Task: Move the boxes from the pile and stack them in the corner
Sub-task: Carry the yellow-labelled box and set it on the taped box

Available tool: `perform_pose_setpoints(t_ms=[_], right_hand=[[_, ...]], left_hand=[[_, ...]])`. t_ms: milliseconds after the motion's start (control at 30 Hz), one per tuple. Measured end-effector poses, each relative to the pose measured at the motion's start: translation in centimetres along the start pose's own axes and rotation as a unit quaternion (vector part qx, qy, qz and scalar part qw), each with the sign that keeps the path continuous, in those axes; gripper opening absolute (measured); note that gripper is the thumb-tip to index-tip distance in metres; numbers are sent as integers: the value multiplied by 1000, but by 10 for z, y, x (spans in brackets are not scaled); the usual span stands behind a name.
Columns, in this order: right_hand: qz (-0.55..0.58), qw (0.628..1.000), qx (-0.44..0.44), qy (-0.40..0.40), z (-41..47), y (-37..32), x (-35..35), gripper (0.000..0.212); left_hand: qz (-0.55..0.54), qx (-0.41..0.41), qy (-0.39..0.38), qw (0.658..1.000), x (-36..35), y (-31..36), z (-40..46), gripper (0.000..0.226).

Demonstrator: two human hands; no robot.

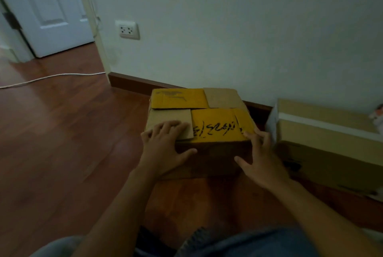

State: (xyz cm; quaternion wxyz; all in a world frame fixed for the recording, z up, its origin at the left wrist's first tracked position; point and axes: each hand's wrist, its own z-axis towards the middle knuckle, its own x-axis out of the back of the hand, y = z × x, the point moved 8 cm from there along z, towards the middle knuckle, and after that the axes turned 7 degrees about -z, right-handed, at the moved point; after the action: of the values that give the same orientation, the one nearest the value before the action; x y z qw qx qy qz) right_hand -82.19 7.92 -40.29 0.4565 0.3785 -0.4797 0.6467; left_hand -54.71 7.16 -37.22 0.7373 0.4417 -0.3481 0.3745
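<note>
Left hand (165, 149) and right hand (261, 157) hold box (207, 120) corners; open floor (72, 132) leftward.

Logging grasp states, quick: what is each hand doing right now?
Left hand: grips the box at its near left corner, fingers on top, thumb on front.
Right hand: grips the box's near right corner.

Head camera looks forward and down, close to the box (202, 121), perhaps crouched.
</note>
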Motion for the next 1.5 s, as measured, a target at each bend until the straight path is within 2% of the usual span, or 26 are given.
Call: perform_pose_setpoints(t_ms=[67, 167, 233, 300, 333, 433, 533, 600, 733, 900, 1000, 1167, 1333, 1500], right_hand=[[48, 999, 11, 18, -11, 9, 2, 75], [202, 978, -19, 40, -17, 19, -1, 85], [283, 956, -61, 44, -10, 25, -5, 99], [337, 937, -91, 13, -2, 27, -14, 111], [357, 929, -93, -5, 0, 28, -18, 117], [395, 912, -107, -33, 7, 38, -34, 133], [436, 891, -120, -53, 15, 45, -55, 134], [449, 883, -124, -58, 18, 45, -68, 131], [451, 883, -128, -19, 23, 44, -67, 122], [442, 886, -138, 16, 25, 47, -43, 105], [443, 886, -136, 34, 23, 45, -21, 94], [448, 882, -126, 78, 15, 44, 29, 100], [455, 873, -113, 138, 3, 63, 102, 79], [427, 875, -102, 205, -10, 98, 171, 90]], left_hand=[[-35, 7, 40, 999, 5, -5, -6, 76], [-144, 105, 101, 979, 12, -29, -18, 92], [-303, 180, 99, 931, 3, -46, -26, 108], [-460, 221, 70, 857, -18, -59, -32, 119], [-496, 224, 55, 837, -28, -64, -33, 119], [-519, 209, 15, 829, -53, -74, -31, 95], [-552, 201, 9, 809, -62, -77, -26, 87], [-558, 196, 21, 806, -62, -78, -24, 88], [-541, 194, 48, 817, -60, -76, -21, 74], [-520, 197, 65, 829, -44, -65, -10, 94], [-502, 171, 89, 844, -19, -50, -3, 105], [-472, 113, 124, 865, 23, -20, 10, 80], [-507, 58, 137, 849, 48, 45, 24, 67], [-539, 20, 152, 828, 53, 106, 39, 69]])
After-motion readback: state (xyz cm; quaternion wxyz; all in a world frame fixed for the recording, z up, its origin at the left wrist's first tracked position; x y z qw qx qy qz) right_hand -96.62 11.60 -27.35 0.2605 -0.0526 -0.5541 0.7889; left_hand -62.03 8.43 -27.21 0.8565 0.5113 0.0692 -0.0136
